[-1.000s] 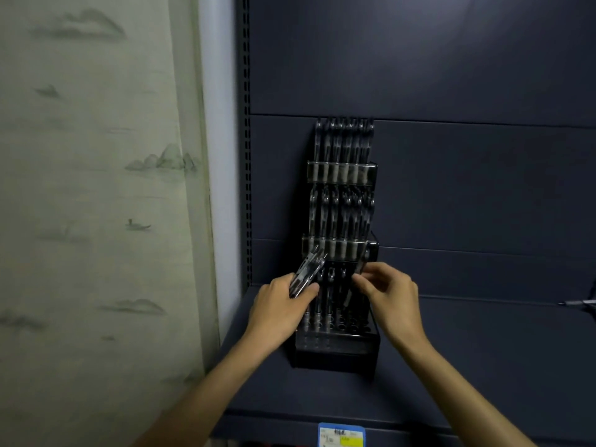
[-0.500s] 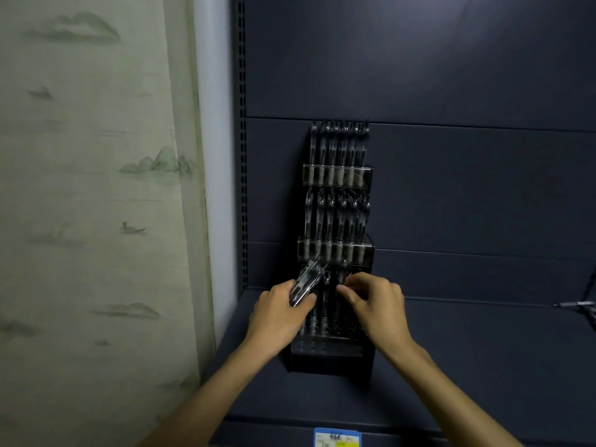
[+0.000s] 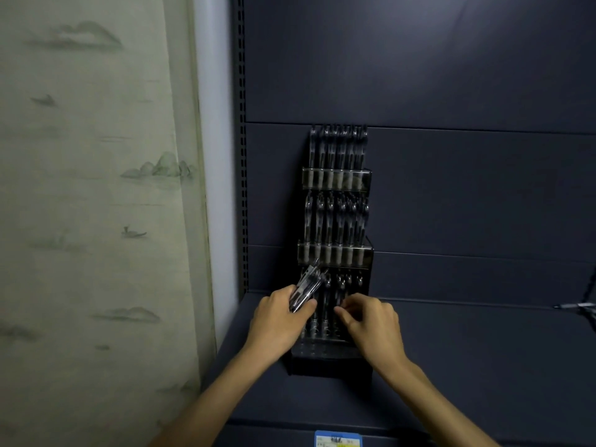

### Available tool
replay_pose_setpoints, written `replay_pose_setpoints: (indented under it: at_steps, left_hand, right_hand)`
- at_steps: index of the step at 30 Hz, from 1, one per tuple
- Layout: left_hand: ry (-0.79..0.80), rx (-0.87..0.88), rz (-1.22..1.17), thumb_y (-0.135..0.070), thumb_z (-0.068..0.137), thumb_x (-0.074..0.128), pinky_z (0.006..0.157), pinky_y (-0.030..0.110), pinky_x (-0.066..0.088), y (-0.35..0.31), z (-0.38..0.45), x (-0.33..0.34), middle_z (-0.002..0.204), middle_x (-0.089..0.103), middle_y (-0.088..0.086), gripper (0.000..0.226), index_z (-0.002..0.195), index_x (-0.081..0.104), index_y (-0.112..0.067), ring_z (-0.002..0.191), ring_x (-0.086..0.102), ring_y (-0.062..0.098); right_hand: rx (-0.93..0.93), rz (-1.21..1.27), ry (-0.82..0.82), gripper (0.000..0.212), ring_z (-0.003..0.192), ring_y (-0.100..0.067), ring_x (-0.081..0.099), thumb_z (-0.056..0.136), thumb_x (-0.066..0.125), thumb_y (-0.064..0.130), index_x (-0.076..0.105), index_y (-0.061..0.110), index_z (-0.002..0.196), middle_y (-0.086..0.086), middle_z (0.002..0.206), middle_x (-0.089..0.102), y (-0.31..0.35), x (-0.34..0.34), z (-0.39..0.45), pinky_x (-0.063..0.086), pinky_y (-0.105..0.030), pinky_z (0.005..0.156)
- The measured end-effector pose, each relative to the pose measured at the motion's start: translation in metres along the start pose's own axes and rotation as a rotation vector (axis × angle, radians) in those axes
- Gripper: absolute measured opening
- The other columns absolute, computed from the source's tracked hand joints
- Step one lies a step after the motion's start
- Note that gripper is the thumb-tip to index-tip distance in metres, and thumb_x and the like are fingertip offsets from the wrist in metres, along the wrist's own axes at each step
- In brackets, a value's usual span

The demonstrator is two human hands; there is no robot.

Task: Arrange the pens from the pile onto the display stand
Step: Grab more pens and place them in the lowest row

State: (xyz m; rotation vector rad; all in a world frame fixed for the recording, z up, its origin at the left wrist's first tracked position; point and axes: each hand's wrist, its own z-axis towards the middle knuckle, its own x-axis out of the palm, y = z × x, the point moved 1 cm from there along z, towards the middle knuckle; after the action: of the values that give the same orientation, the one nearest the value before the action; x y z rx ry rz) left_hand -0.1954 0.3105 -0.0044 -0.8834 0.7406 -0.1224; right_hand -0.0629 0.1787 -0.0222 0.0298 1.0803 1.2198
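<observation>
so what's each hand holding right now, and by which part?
Left hand grips a bundle of clear-barrelled pens by its lower end. Right hand: fingers curled at the black tiered display stand; grip cannot be told.

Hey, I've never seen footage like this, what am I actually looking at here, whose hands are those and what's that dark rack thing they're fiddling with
There is no machine here. The single picture comes from a camera worn on a person's head, looking forward and down, so the two bare arms reaching in from the bottom are the wearer's own.

The dark rack is a tiered display stand standing on a dark blue shelf, against its back panel. Its upper two tiers hold rows of upright pens.

The left hand grips a small bundle of pens, tilted up to the right. The right hand has its fingers curled at the bottom tier; whether it pinches a pen is too dark to tell.

A price label sits on the shelf's front edge.
</observation>
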Motion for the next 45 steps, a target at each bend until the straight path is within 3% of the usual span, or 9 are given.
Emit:
replay_pose_setpoints:
  at_steps: [7,12,16,22,27,32,36,40,45]
  left_hand:
    - [0.033,0.003,-0.013,-0.042,0.089,0.066,0.058,0.033,0.045,-0.005,-0.002,0.002,0.061,0.061,-0.007,0.025,0.074,0.061,-0.022,0.059,0.058,0.012]
    - [0.034,0.015,0.002,-0.044,0.087,0.066,0.062,0.035,0.05,-0.009,-0.001,0.006,0.061,0.062,-0.01,0.023,0.074,0.06,-0.026,0.063,0.062,0.01]
    - [0.058,0.025,0.046,-0.059,0.076,0.053,0.069,0.043,0.056,-0.016,-0.002,0.012,0.076,0.068,-0.007,0.03,0.087,0.061,-0.033,0.079,0.067,0.019]
    - [0.094,0.058,0.189,-0.053,0.09,0.056,0.077,0.04,0.053,-0.028,-0.008,0.018,0.098,0.071,-0.003,0.024,0.099,0.06,-0.032,0.098,0.064,0.027]
    - [0.077,0.039,0.189,-0.055,0.088,0.055,0.079,0.043,0.055,-0.026,-0.007,0.012,0.096,0.071,-0.007,0.027,0.102,0.063,-0.033,0.096,0.066,0.024]
    - [0.077,0.038,0.176,-0.056,0.091,0.052,0.08,0.045,0.055,-0.026,-0.006,0.013,0.097,0.07,-0.006,0.03,0.108,0.062,-0.034,0.095,0.066,0.025]
    - [0.06,0.036,0.148,-0.052,0.093,0.055,0.072,0.04,0.053,-0.024,-0.007,0.012,0.08,0.066,-0.008,0.024,0.084,0.056,-0.03,0.082,0.065,0.021]
    - [0.008,0.048,0.146,-0.045,0.095,0.057,0.057,0.033,0.045,-0.016,-0.008,0.006,0.067,0.062,-0.009,0.026,0.074,0.048,-0.033,0.067,0.063,0.014]
    - [-0.014,0.054,0.134,-0.04,0.096,0.059,0.051,0.028,0.038,-0.011,-0.008,0.003,0.065,0.061,-0.005,0.025,0.076,0.051,-0.028,0.059,0.059,0.01]
  right_hand:
    - [0.023,0.067,0.021,0.017,0.074,0.004,0.063,0.086,0.077,0.034,0.073,0.022,0.096,0.013,0.083,0.073,0.003,-0.009,-0.002,0.038,-0.001,0.06]
    - [0.02,0.336,-0.111,0.015,0.061,-0.002,0.061,0.082,0.076,0.015,0.066,0.027,0.08,0.013,0.065,0.065,0.025,-0.037,-0.01,0.044,-0.013,0.058]
    - [0.077,0.652,0.092,0.012,0.06,-0.004,0.059,0.083,0.079,0.027,0.073,0.02,0.076,0.007,0.063,0.067,0.051,-0.047,-0.013,0.047,-0.021,0.058]
    - [0.087,0.606,0.099,0.032,0.053,-0.002,0.053,0.082,0.08,0.033,0.063,0.016,0.061,0.004,0.054,0.061,0.057,-0.041,-0.015,0.043,-0.022,0.053]
    - [0.166,0.847,-0.003,0.021,0.065,-0.015,0.063,0.09,0.074,0.029,0.069,0.011,0.079,-0.002,0.067,0.068,0.047,-0.047,-0.007,0.051,-0.032,0.061]
    - [0.165,1.008,0.096,0.016,0.077,-0.028,0.074,0.091,0.071,0.013,0.066,-0.001,0.095,-0.016,0.082,0.075,0.048,-0.048,-0.006,0.056,-0.027,0.062]
    - [0.162,1.098,-0.053,0.011,0.073,-0.02,0.072,0.093,0.066,0.01,0.071,0.001,0.095,-0.012,0.083,0.075,0.045,-0.053,0.001,0.057,-0.024,0.062]
    - [0.121,0.916,-0.225,0.013,0.08,-0.016,0.075,0.095,0.066,0.018,0.073,0.007,0.093,-0.005,0.083,0.076,0.021,-0.064,0.015,0.06,-0.029,0.071]
    - [0.016,0.481,-0.204,0.005,0.073,-0.005,0.073,0.092,0.071,0.024,0.073,0.019,0.092,0.008,0.075,0.075,-0.002,-0.054,0.019,0.061,-0.028,0.072]
